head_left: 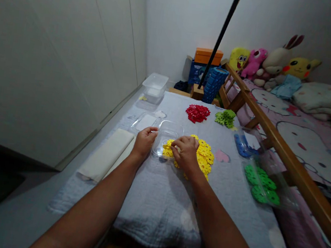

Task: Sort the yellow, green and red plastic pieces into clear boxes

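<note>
A clear plastic container [170, 127] stands before me with its lid [137, 122] folded back to the left. My left hand [144, 142] is closed on the container's left rim. My right hand [186, 151] is over the container's right side, fingers pinched at a yellow flower-shaped plastic piece. Several yellow flower-shaped pieces [167, 148] lie inside the container, next to my right fingertips. A pile of more yellow pieces [205, 157] spreads on the cloth to the right, partly hidden by my right hand.
Red pieces [197, 113] and light green pieces [225, 118] lie in piles at the back. Clear boxes of blue pieces [242, 146] and green pieces [262, 185] stand along the right edge. A folded beige cloth [106, 155] lies left; stacked clear containers [155, 84] stand back left. A wooden bed rail [274, 132] runs along the right.
</note>
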Available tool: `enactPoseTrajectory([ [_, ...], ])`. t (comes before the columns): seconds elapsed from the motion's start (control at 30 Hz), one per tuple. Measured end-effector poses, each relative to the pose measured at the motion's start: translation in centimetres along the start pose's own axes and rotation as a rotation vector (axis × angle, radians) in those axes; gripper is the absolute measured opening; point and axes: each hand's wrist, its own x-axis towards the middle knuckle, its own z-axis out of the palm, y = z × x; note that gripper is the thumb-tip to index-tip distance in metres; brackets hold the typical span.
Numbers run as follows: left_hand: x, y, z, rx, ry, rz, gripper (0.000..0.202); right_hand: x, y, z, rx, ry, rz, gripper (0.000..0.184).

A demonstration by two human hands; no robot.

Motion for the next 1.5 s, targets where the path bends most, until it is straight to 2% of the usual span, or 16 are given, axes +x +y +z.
enactPoseTrajectory([
  [0.27, 0.1, -0.2, 0.0, 0.005, -0.003, 0.006, 0.037, -0.2, 0.4, 1.0, -0.017, 0.041, 0.008, 0.014],
  [0.43, 0.1, -0.2, 0.0, 0.0, 0.006, -0.007, 0.039, -0.2, 1.2, 0.6, -0.013, 0.106, 0.029, 0.018],
  [0.7, 0.3, -0.6, -0.2, 0.005, 0.002, -0.007, 0.038, 0.0, 6.7, -1.4, -0.102, 0.242, 0.252, 0.021],
  [0.87, 0.4, -0.8, -0.2, 0.006, 0.002, 0.004, 0.036, -0.4, 8.7, -1.3, -0.18, 0.197, 0.313, 0.026],
  [1.0, 0.2, -0.6, -0.1, -0.005, -0.003, -0.006, 0.036, -0.6, 8.8, -0.9, -0.211, 0.11, 0.309, 0.03],
  [1.27, 0.3, -0.6, -0.1, -0.009, 0.0, -0.009, 0.035, -0.4, 7.4, 0.3, -0.271, 0.082, 0.215, 0.035],
  [1.5, 0.2, -0.4, 0.0, -0.004, -0.002, -0.009, 0.036, -0.1, 6.8, 0.9, -0.28, 0.052, 0.214, 0.022],
])
